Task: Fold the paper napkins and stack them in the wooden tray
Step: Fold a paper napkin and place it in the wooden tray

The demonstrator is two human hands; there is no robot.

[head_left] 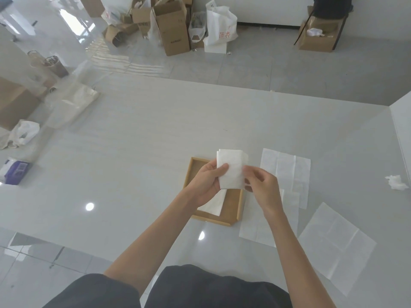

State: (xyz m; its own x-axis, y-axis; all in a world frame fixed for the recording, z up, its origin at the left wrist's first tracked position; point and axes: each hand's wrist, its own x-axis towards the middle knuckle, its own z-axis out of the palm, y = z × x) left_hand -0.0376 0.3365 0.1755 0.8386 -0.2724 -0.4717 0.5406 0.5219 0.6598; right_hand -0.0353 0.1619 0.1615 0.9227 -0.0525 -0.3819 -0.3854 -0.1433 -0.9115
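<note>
I see left hand (206, 181) and right hand (262, 185) pinching folded napkin (231, 172) over tray (232, 205); loose layers may spring open if dropped

Single head-worn wide-angle view, looks forward and steeply down over the glossy pale grey worktop (133, 152); bare forearms close below centre, cluttered tiled floor with brown cardboard boxes (173, 25) far at top.
</note>
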